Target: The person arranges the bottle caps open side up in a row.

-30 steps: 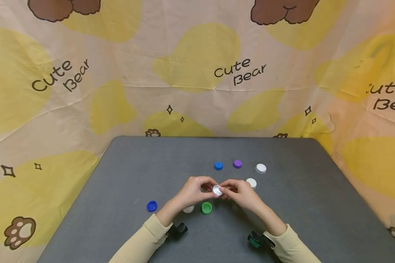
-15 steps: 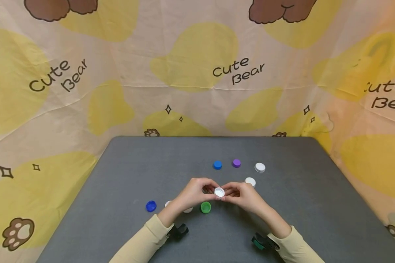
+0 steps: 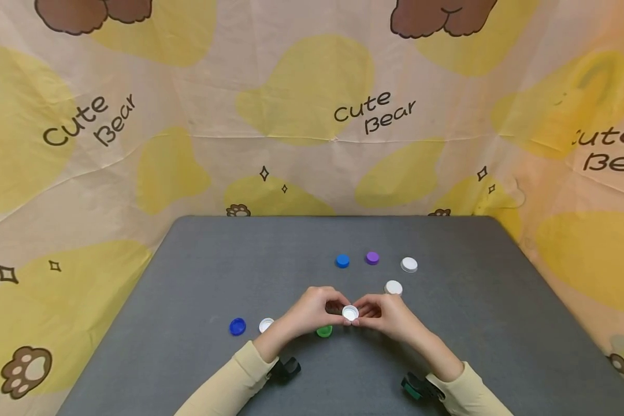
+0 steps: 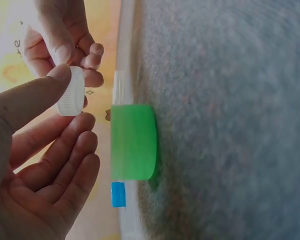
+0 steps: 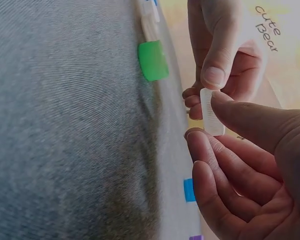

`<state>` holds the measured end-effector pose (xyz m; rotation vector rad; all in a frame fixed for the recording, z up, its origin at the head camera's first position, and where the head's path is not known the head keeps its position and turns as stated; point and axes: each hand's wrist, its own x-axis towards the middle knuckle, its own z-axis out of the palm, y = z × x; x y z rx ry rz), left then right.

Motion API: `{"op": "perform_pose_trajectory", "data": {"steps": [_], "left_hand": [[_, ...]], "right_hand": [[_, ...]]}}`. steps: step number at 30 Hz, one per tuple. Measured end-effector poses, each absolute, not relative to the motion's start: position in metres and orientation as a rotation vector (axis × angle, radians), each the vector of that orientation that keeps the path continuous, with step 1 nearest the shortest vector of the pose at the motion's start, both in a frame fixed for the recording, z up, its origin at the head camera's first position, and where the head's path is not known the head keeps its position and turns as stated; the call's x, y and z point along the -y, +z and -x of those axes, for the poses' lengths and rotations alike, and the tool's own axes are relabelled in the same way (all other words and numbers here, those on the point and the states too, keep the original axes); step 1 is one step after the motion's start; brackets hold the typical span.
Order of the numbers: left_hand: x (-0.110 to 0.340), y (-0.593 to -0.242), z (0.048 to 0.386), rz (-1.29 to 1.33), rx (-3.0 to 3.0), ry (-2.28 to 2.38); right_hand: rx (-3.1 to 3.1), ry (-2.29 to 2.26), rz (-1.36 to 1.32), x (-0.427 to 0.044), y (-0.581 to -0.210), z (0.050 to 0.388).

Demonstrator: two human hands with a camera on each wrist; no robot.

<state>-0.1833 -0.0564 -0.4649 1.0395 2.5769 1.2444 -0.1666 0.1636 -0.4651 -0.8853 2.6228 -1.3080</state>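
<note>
A white ribbed bottle cap (image 3: 350, 313) is held above the table between my two hands, its hollow side facing the head camera. My left hand (image 3: 311, 313) pinches its left edge with thumb and fingers. From the other side, my right hand (image 3: 393, 318) pinches the right edge. The left wrist view shows the cap's ribbed rim (image 4: 72, 95) under my left thumb. In the right wrist view the white cap (image 5: 213, 115) stands edge-on between both thumbs and the fingers. A green cap (image 3: 325, 331) lies just below my left hand, partly covered by it.
On the grey table (image 3: 478, 346) lie a dark blue cap (image 3: 237, 326) and a white cap (image 3: 266, 325) at left. Farther back are a blue cap (image 3: 342, 261), a purple cap (image 3: 372, 258), a white cap (image 3: 409, 264) and another white cap (image 3: 393, 288). A printed cloth hangs behind.
Both hands have come slightly nearer to me with the white cap. The right fingers have shifted to its edge, uncovering its face. A loose white cap near the left wrist is now hidden.
</note>
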Motion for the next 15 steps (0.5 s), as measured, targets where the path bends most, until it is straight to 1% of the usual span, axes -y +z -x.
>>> {"op": "perform_pose_trajectory", "data": {"steps": [15], "left_hand": [[0.0462,-0.4689,0.1839,-1.104,-2.655,1.019]], "right_hand": [[-2.612,-1.275,0.871,-0.1685,-0.4753,0.1627]]}}
